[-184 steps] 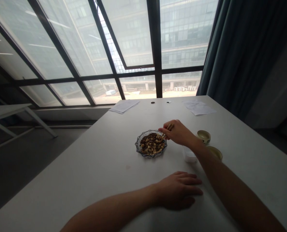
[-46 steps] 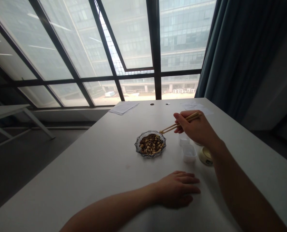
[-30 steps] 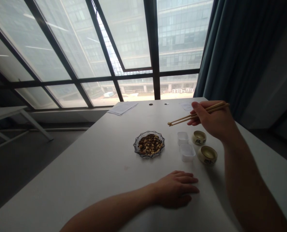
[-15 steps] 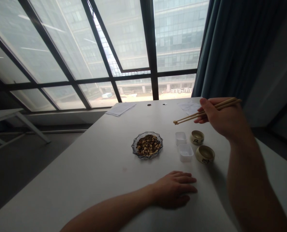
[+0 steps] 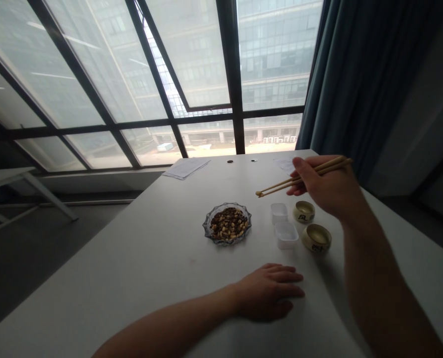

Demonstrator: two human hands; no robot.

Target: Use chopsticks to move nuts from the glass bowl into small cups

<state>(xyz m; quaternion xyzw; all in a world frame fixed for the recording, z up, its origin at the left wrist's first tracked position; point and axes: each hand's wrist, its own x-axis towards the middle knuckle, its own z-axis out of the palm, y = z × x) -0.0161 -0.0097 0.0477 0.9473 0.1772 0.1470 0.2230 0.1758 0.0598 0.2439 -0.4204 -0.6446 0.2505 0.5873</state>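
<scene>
My right hand (image 5: 321,186) grips a pair of wooden chopsticks (image 5: 299,178), raised above the far right of the table. A small pale nut (image 5: 259,194) appears pinched at their tips. To the lower left of the tips stands a scalloped glass dish (image 5: 225,242) holding a mix of dark seeds and pale nuts. Two clear plastic boxes (image 5: 287,238) and two ceramic cups (image 5: 317,240) with dark characters are below my right hand. Palm down on the near part of the table, my left hand (image 5: 268,293) lies with fingers spread, holding nothing.
The white table (image 5: 161,248) reaches toward a large window (image 5: 202,54). Papers (image 5: 187,168) lie at its far left, another sheet (image 5: 283,164) at the far right behind my hand. A blue curtain (image 5: 340,89) hangs at right; a second table (image 5: 8,176) stands left.
My right hand has moved left and slightly down with the chopsticks, bringing their tips closer to the glass dish. My left hand has stayed still.
</scene>
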